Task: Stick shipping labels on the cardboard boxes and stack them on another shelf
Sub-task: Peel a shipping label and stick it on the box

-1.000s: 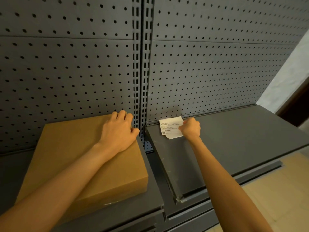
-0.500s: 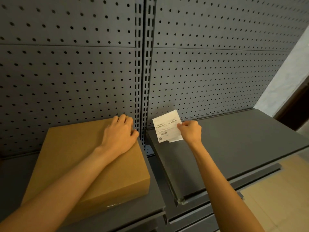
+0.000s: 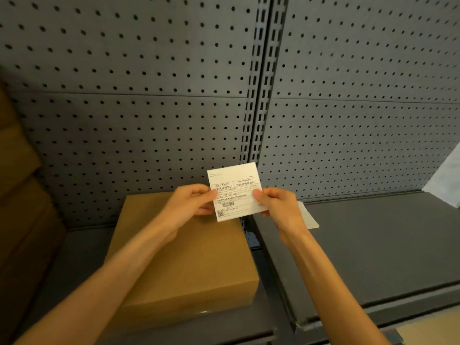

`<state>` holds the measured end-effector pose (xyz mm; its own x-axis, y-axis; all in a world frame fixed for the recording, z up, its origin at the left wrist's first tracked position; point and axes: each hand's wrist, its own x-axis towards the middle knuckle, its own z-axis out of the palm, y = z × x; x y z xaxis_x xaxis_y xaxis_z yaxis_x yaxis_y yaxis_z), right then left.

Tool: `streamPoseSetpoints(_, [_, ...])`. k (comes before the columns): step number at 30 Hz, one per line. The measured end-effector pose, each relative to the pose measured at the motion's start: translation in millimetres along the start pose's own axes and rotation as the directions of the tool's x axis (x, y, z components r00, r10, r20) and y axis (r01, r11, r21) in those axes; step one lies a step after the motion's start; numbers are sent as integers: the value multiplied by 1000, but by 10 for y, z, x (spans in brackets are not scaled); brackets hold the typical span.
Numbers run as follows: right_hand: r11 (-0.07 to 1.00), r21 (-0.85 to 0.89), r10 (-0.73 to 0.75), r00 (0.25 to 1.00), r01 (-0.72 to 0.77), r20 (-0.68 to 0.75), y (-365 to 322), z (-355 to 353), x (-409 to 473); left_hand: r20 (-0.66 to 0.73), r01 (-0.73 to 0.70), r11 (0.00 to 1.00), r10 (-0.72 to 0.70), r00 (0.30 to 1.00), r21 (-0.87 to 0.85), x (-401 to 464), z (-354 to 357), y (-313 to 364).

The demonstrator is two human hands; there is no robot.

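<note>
Both hands are on 1 shipping label (image 3: 235, 192) right now, holding it up in front of the pegboard back panel (image 3: 149, 120), just above the far right corner of the cardboard box (image 3: 184, 257). The left hand (image 3: 189, 205) pinches the label's left edge between thumb and fingers, and the right hand (image 3: 276, 207) does the same on the right edge, so both sets of fingers are closed on the paper. The printed side with the barcode and QR code faces the camera.

The box sits flat on the left shelf (image 3: 82, 245), top face bare, no label on it yet. Over on the right shelf (image 3: 373, 245) there's more white paper (image 3: 308, 217) poking out from behind the right hand, looks like the rest of the labels or backing sheets, can't tell which. A few more brown boxes (image 3: 17, 190) are stacked at the far left edge.

My read: this is the peel step, getting the sticker off its backing before it goes on the box. Can't actually see if the backing is off yet. Next move probably needs a fingernail under 1 corner to split the layers, then lowering the label flat onto the box top and smoothing it from 1 side so it doesn't wrinkle.
</note>
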<state>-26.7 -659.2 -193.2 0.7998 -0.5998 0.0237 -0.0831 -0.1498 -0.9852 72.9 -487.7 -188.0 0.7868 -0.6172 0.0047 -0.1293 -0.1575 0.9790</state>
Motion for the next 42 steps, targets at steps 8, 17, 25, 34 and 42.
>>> streamPoseSetpoints(8, [999, 48, -2, 995, -3, 103, -51, 329, -110, -122, 22, 998, -29, 992, -61, -226, -240, -79])
streamPoseSetpoints(17, [993, 112, 22, 986, -41, 164, -9, 465, -183, -158, 12, 999, -19, 987, -49, -279, -361, -144])
streamPoseSetpoints(25, [982, 187, 27, 998, -37, 55, 6, 417, -102, -63, 46, 996, -51, 997, -77, -314, -358, -154])
streamPoseSetpoints(34, [977, 212, 13, 998, -25, 57, -27, 431, -85, -57, 40, 996, -45, 997, -77, -326, -377, -163])
streamPoseSetpoints(42, [974, 224, 9, 998, -23, 61, -26, 423, -69, -65, 25, 997, -29, 997, -75, -321, -367, -162])
